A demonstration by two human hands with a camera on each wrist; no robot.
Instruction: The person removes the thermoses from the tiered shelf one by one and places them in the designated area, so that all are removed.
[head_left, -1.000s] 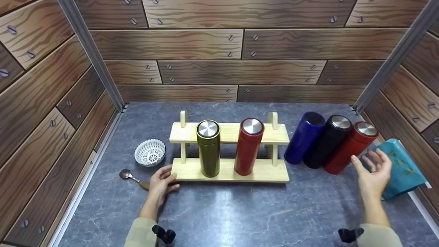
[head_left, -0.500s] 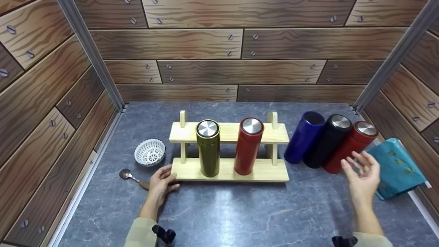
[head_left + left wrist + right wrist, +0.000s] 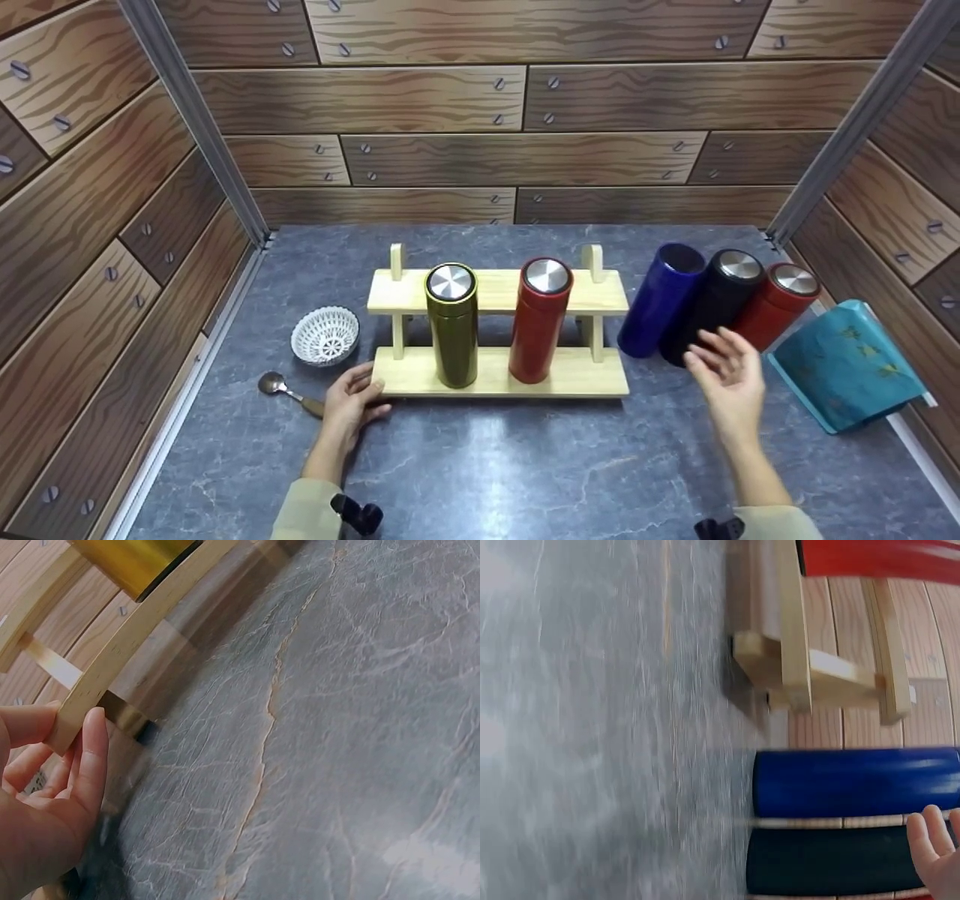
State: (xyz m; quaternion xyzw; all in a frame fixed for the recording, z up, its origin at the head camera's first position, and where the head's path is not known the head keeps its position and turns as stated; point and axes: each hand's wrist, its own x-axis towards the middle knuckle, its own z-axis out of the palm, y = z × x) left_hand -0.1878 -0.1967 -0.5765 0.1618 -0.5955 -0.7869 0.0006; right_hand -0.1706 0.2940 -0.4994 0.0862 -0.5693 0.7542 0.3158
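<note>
My left hand (image 3: 346, 405) pinches the lower left corner of a two-tier wooden rack (image 3: 397, 369), thumb above the board and fingers beneath. In the left wrist view the board's end (image 3: 69, 716) lies between thumb and fingertips. On the lower tier stand a gold-green thermos (image 3: 456, 337) and a red thermos (image 3: 537, 337). My right hand (image 3: 733, 390) holds nothing, its fingers loosely bent, in front of a black thermos (image 3: 712, 300). Beside that one stand a blue thermos (image 3: 658, 304) and a second red thermos (image 3: 776, 304), partly hidden by the hand.
A white openwork bowl (image 3: 325, 336) and a spoon with a wooden handle (image 3: 274, 383) lie left of the rack. At the far right, a teal pouch (image 3: 847, 375) lies near the wood-patterned side wall (image 3: 900, 217). Panelled walls enclose the grey tabletop (image 3: 540, 465).
My right hand has moved left, from beside the teal pouch to in front of the black thermos, uncovering the pouch. The left hand stays at the rack's corner.
</note>
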